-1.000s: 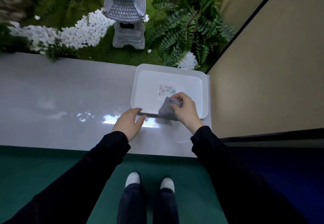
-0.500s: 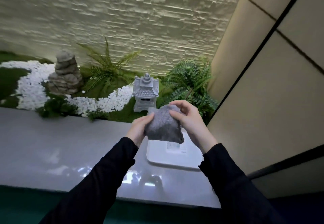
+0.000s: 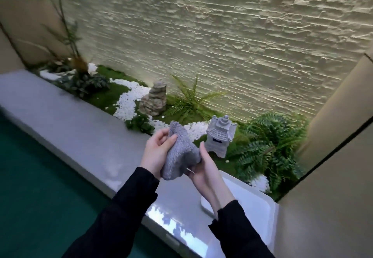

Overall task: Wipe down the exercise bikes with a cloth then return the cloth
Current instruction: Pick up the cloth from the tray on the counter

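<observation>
both hands are up in front of the chest with the grey cloth bunched between them. the left hand pinches its upper corner, thumb curled over the fabric; the right hand grips the lower end. the cloth hangs in the air above the grey ledge, clear of the white tray at lower right.
</observation>
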### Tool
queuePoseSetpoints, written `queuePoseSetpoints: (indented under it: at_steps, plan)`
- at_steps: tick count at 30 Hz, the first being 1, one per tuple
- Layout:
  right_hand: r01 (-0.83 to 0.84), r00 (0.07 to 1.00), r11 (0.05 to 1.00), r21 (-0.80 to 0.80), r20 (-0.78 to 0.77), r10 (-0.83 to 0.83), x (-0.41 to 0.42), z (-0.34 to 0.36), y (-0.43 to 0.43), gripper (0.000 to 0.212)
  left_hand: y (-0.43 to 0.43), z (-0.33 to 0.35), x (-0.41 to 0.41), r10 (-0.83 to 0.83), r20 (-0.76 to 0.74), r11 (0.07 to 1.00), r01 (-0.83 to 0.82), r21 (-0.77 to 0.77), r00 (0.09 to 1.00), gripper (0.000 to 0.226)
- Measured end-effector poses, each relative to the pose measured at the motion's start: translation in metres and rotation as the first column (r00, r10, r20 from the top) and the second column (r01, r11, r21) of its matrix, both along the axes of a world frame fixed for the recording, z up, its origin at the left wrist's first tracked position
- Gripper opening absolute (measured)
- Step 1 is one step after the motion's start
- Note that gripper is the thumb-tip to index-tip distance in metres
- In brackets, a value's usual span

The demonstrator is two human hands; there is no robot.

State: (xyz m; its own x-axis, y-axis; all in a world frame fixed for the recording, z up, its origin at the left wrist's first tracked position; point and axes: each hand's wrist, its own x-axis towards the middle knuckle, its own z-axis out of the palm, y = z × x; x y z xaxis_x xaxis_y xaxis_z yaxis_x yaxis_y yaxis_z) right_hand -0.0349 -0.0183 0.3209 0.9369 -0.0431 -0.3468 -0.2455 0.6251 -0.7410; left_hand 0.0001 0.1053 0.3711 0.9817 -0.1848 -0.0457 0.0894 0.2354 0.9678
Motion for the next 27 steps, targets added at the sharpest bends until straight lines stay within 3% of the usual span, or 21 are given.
queuePoseSetpoints:
  at_steps: [3, 5, 7, 8, 10, 12, 14, 18, 23, 27]
  plan:
    - [-0.071, 0.994, 0.997, -0.016, 0.078, 0.072, -0.008, 0.005, 0.012, 0.045, 0.022, -0.002, -0.020, 0.145, 0.026, 0.989, -0.146, 0.034, 0.989, 0.010]
    - [-0.089, 0.983, 0.995, -0.042, 0.158, 0.095, -0.014, 0.008, 0.019, 0.032, 0.037, -0.009, -0.035, 0.260, 0.081, 0.950, -0.270, 0.157, 0.962, 0.013]
    - [-0.064, 0.965, 0.959, -0.276, 0.229, 0.130, -0.019, 0.010, 0.030, 0.013, 0.053, -0.019, -0.052, 0.363, 0.155, 0.850, -0.394, 0.350, 0.919, 0.013]
    - [-0.027, 0.950, 0.894, -0.448, 0.266, 0.162, -0.022, 0.010, 0.038, 0.008, 0.061, -0.024, -0.062, 0.405, 0.191, 0.783, -0.447, 0.432, 0.894, 0.011]
    - [0.084, 0.904, 0.674, -0.734, 0.341, 0.259, -0.030, 0.008, 0.055, 0.007, 0.075, -0.034, -0.086, 0.492, 0.252, 0.657, -0.545, 0.521, 0.834, 0.006]
    - [0.222, 0.844, 0.423, -0.879, 0.390, 0.368, -0.042, 0.001, 0.075, 0.008, 0.086, -0.040, -0.111, 0.561, 0.299, 0.567, -0.621, 0.542, 0.772, 0.007]
    - [0.286, 0.797, 0.297, -0.911, 0.399, 0.453, -0.058, -0.005, 0.095, 0.013, 0.095, -0.043, -0.133, 0.622, 0.315, 0.506, -0.675, 0.538, 0.717, 0.008]
    - [0.181, 0.752, 0.360, -0.915, 0.365, 0.549, -0.092, -0.009, 0.132, 0.014, 0.112, -0.043, -0.170, 0.732, 0.250, 0.437, -0.719, 0.541, 0.633, 0.011]
    - [-0.079, 0.683, 0.420, -0.904, 0.258, 0.684, -0.125, -0.019, 0.162, 0.019, 0.132, -0.047, -0.209, 0.802, 0.067, 0.485, -0.712, 0.508, 0.594, 0.009]
    - [-0.172, 0.628, 0.361, -0.917, 0.180, 0.757, -0.151, -0.033, 0.177, 0.033, 0.156, -0.052, -0.242, 0.795, -0.111, 0.581, -0.699, 0.417, 0.596, 0.018]
